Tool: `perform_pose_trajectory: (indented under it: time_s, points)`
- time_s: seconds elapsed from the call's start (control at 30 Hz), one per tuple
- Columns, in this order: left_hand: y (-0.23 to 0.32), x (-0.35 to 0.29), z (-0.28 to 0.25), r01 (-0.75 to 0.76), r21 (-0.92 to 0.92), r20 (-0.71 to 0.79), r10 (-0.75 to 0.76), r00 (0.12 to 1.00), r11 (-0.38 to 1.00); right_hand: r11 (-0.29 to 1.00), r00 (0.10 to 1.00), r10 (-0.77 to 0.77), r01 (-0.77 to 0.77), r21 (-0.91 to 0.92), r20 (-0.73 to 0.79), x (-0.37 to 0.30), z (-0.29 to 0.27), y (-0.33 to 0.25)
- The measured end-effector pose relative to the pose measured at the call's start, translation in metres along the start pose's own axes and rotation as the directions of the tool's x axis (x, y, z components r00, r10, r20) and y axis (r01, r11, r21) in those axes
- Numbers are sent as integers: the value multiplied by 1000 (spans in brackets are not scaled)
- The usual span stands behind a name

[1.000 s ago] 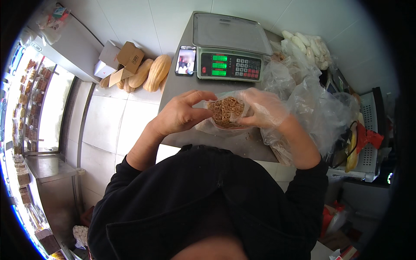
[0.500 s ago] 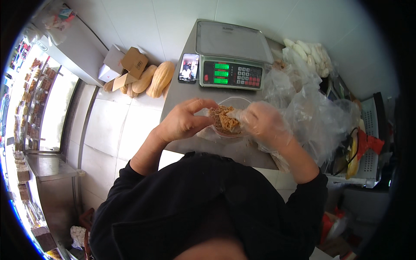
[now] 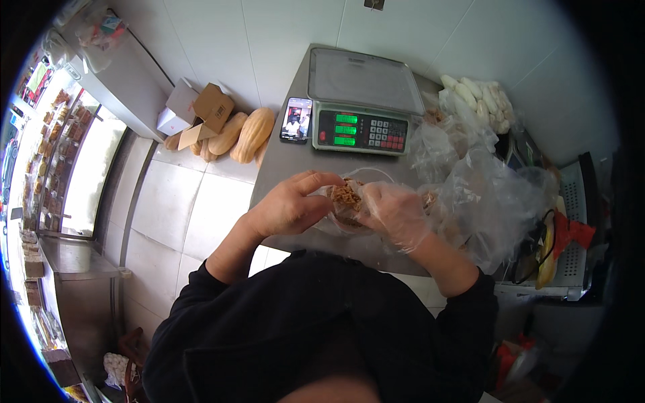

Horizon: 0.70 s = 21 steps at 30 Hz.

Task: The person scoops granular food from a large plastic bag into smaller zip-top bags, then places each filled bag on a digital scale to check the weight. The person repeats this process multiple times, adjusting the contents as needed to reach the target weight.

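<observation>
Here we are at the grey metal table, and the brown crumbly food sits right between the two hands, inside a clear container on the near side of the scale. Not much of that container to see: the hands cover both its flanks, its rim only shows as a faint curve, and whether its base rests on the table, I can't tell.

The bare left hand has its thumb and forefinger curved toward each other at the left edge, with a gap between them; whether they pinch any of the thin plastic there is too hard to make out. Over on the other side, the right hand wears a clear loose glove, fingers bent down over the food, the fingertips lost behind crinkled plastic, so no telling what they grip.

Around them it's crowded! A heap of clear bags crumples up just beside the right hand, hiding that end of the table. The scale fills the far side, its green digits glowing, with a lit phone just left of it, the picture on it too small to read. Down on the left, a cardboard box partly blocks the pale squashes. Far left, the packed shelves bend away and get cut off by the dark rim.
</observation>
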<state>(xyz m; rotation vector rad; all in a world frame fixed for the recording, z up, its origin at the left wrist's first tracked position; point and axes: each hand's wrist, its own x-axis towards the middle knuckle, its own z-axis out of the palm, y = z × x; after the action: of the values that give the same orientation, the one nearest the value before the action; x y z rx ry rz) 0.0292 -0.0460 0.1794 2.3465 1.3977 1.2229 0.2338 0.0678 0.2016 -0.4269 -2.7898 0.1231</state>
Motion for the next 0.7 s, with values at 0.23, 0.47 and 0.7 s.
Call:
perform_pose_trajectory:
  time_s: [0.23, 0.47, 0.7]
  points:
    - [0, 4, -4, 45, -51, 75, -41, 996, 998, 978, 991, 73, -93, 185, 113, 4, -20, 4]
    - [-6, 1, -3, 202, -74, 100, -194, 976, 977, 862, 855, 475, -500, 88, 207, -21, -24, 50]
    - [-11, 0, -4, 82, 105, -14, -81, 997, 991, 790, 919, 343, -395, 469, 195, -36, -16, 51]
